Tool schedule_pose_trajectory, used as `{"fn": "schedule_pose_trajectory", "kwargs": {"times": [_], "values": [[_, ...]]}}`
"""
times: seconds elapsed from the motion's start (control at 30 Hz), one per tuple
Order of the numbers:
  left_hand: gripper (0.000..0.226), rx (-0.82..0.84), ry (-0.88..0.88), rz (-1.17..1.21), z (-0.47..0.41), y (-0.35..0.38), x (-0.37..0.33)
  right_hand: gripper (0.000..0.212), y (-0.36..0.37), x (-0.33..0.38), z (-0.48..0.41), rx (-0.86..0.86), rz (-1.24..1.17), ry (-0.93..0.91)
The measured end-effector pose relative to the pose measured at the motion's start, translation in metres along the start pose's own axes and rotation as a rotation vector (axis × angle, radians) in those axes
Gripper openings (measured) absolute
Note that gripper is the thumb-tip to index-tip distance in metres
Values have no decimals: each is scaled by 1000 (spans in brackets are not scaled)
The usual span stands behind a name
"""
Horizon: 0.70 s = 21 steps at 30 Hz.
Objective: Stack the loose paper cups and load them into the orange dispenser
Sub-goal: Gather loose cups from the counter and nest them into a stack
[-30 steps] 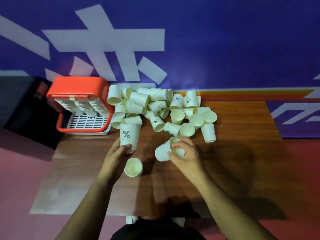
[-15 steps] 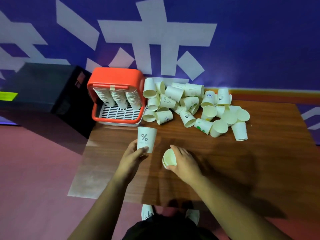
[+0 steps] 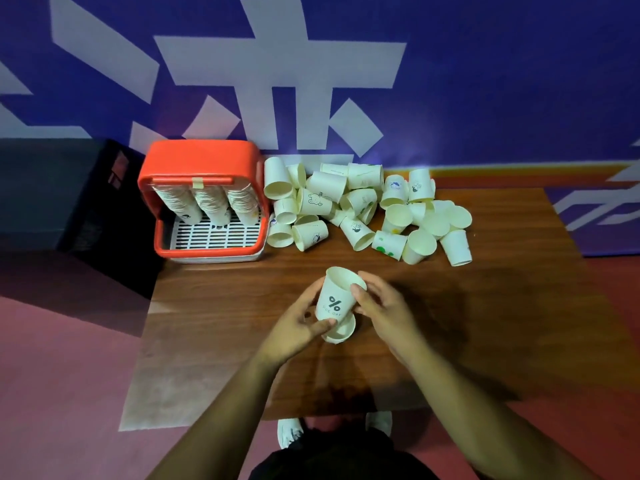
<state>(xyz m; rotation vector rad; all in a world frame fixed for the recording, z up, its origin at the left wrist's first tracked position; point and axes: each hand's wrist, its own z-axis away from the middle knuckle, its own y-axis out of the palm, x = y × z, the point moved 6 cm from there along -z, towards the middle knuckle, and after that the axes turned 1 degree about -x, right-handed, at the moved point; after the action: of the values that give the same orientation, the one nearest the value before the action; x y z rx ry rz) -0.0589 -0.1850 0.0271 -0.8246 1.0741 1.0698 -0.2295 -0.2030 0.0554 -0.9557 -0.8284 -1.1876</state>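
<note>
A white paper cup with a black % mark (image 3: 336, 298) is held above the table's near middle, mouth facing away. My left hand (image 3: 300, 325) grips its left side and base. My right hand (image 3: 382, 308) presses on its right side near the rim. The rim of a second cup (image 3: 343, 333) shows under its base, partly hidden by my fingers. A pile of loose paper cups (image 3: 367, 209) lies at the back of the table. The orange dispenser (image 3: 202, 199) stands at the back left with three columns of stacked cups (image 3: 207, 202) inside.
The wooden table (image 3: 450, 323) ends at its left edge just past the dispenser. A black box (image 3: 52, 195) sits on the floor to the left. A blue wall with white shapes rises behind. My shoes (image 3: 291, 433) show below the near edge.
The % cup moved from my left hand's upright hold to between both hands. The cup my right hand held now sits under the % cup's base. The view shifted.
</note>
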Motion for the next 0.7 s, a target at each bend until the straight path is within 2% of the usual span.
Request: {"fn": "schedule_pose_trajectory", "kwargs": {"times": [0.03,0.1,0.2,0.33,0.43,0.5,0.6,0.7], "values": [[68,0,11,4,-1,2,-3,66,-2,-2,2,-9,-3,-6],[59,-11,25,0,-5,1,-9,63,-5,-5,6,-20,25,-23],[62,-13,42,-51,-15,-1,-7,56,-8,-14,9,-48,78,-57],[66,-17,52,-105,-22,-3,9,66,-3,-35,9,-8,118,-22],[65,3,73,-256,-21,-6,24,65,1,-48,11,25,178,-16],[67,31,69,-395,-20,-5,36,63,5,-57,12,25,295,-21],[71,52,90,-604,-16,-2,54,71,11,-68,14,23,672,-49],[75,56,54,-596,-14,-4,69,78,18,-75,16,61,772,-92]]}}
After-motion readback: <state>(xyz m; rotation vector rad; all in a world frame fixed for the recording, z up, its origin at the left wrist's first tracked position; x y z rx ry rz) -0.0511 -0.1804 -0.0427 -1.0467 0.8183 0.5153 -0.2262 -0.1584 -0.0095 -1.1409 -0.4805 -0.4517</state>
